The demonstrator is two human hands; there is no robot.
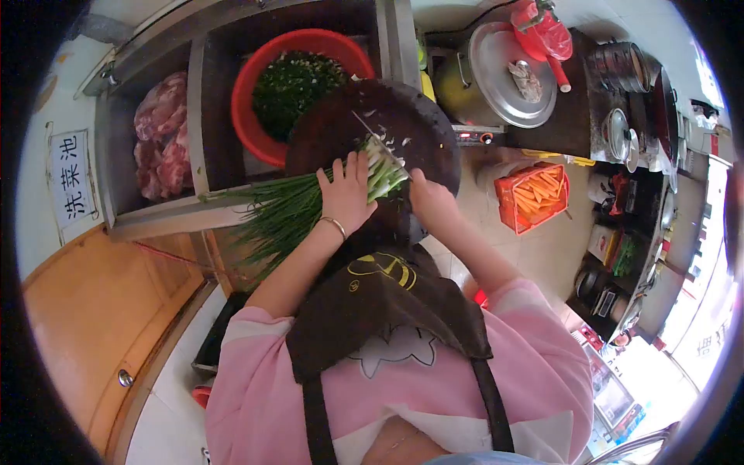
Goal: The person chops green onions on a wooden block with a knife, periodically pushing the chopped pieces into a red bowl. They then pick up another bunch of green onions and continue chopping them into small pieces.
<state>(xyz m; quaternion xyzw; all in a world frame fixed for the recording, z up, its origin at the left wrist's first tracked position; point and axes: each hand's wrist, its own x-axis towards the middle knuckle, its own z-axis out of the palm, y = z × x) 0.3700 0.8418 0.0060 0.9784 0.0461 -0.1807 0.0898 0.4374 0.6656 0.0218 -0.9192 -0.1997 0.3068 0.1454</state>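
Observation:
A bunch of green onions point(291, 213) lies across a dark round chopping board point(418, 128), white ends to the right and long green leaves hanging over the left edge. My left hand point(349, 194), with a bracelet at its wrist, presses down on the bunch near the white ends, fingers laid over the stalks. In my right hand point(434, 203) is a knife point(380, 137); its thin blade edge shows beside the white ends, while the handle is hidden in my closed fingers. Small white scraps are scattered on the board beyond the blade.
A red basin point(242, 101) of chopped greens sits in the metal sink, left of the board. Raw meat point(164, 139) fills the far-left compartment. A large lidded pot point(496, 77) stands at the right, and an orange-red basket point(518, 225) of carrots is below it.

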